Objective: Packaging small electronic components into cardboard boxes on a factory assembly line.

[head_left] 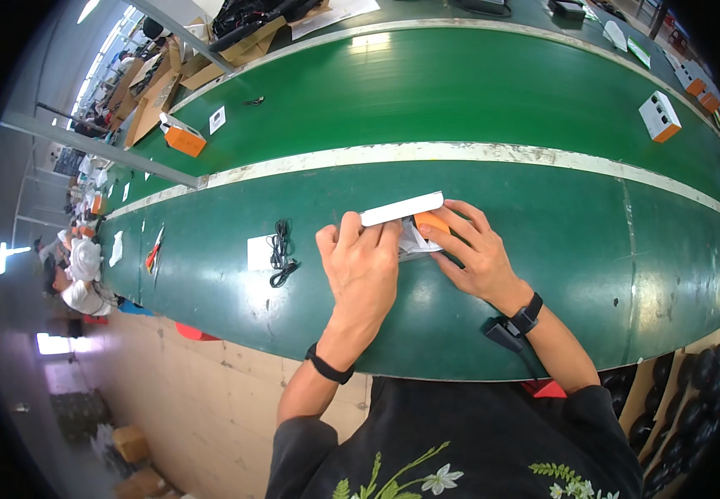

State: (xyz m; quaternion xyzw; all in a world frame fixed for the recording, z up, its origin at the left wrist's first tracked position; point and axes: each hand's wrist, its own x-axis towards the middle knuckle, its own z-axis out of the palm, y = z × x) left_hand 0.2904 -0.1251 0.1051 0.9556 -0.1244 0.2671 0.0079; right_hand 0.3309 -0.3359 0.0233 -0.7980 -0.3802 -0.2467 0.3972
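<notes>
Between my hands, above the green tabletop, is a small white and orange cardboard box (pixel 433 221) with its long white flap (pixel 401 208) raised. Some whitish wrapping (pixel 414 239) shows in the box's opening; what it covers is hidden. My left hand (pixel 362 264) is closed at the box's left side, its curled fingers under the flap and partly out of sight. From the right, my right hand (pixel 480 254) grips the box, its fingers over the orange part and its thumb below. Left of my left hand lies a coiled black cable (pixel 279 254), partly over a white paper square (pixel 258 254).
Red-handled scissors (pixel 154 254) lie further left. Beyond a pale rail (pixel 426 151) runs a green conveyor belt (pixel 460 91) carrying white and orange boxes (pixel 183 139) (pixel 659 116). A black device (pixel 503 334) with a cable is by my right wrist. Another person (pixel 81 287) is at far left.
</notes>
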